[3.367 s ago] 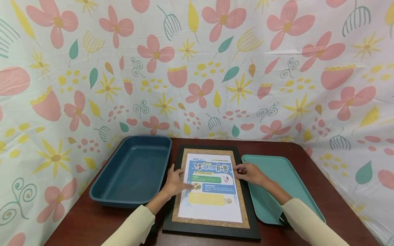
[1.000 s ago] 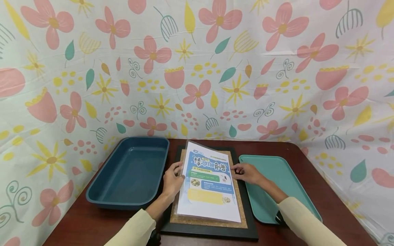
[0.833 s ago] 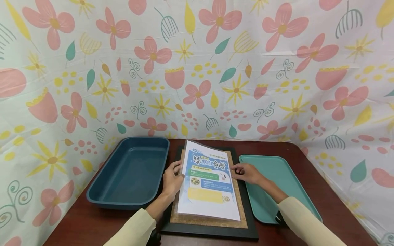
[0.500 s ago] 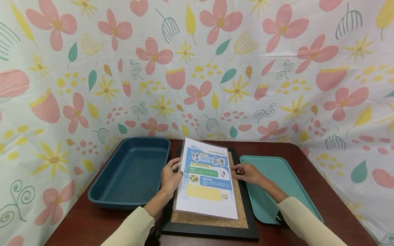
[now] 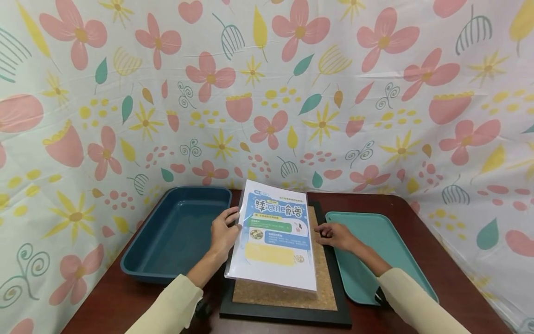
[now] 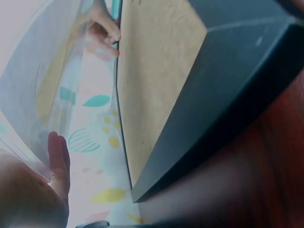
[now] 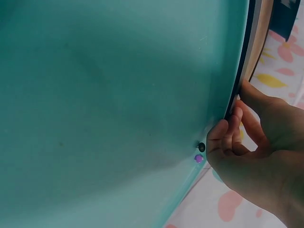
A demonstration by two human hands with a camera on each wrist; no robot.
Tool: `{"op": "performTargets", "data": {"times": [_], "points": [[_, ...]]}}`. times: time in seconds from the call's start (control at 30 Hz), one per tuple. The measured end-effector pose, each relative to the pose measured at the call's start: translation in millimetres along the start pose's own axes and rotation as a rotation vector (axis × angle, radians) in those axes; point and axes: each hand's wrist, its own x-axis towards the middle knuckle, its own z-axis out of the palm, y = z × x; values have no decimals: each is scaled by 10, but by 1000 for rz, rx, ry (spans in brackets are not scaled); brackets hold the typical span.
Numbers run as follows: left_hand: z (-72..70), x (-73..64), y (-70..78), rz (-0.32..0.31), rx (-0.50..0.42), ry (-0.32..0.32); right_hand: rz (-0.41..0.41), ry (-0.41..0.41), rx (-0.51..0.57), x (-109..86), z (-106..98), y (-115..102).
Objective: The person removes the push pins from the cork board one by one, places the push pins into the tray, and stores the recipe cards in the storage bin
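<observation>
A laminated sheet (image 5: 271, 276) printed with colourful Chinese lettering is tilted above a black-framed cork board (image 5: 288, 299). My left hand (image 5: 223, 234) pinches the sheet's left edge. The left wrist view shows the pale back of the sheet (image 6: 23, 76) raised away from the cork, with the left fingers along its edge. At the board's right side, my right hand (image 5: 338, 236) has curled fingers, thumb and fingertips right at the frame's edge. In the right wrist view the frame's edge runs between the fingers of that hand (image 7: 261, 137).
A deep dark blue tray (image 5: 125, 264) stands to the left of the board. On the right lies a flat teal tray (image 5: 388, 241), holding a black push pin (image 7: 202, 147) and a purple push pin (image 7: 198, 158) near its rim. A flower-patterned curtain (image 5: 267, 93) hangs behind the dark wooden table (image 5: 100, 306).
The sheet lay flat on the cork at first. My left hand has gripped its left edge, then lifted it and drawn it left and up. My right hand has barely moved.
</observation>
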Motion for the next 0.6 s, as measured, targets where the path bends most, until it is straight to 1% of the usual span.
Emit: {"op": "performTargets", "data": {"times": [0.07,0.17,0.3,0.4,0.6], "points": [[-50,31,26,-3,-11,-3,-16,5,-3,-1,-5,0],[-118,74,65,-23,-30,-9,-17,8,4,-7,-12,-3],[-205,138,93,-41,-32,-5,-11,6,18,-9,-15,-5],[-275,180,110,-43,-33,-2,-31,3,15,-11,-15,-3],[-438,246,100,-58,-31,2,-55,2,22,-22,-26,8]]}}
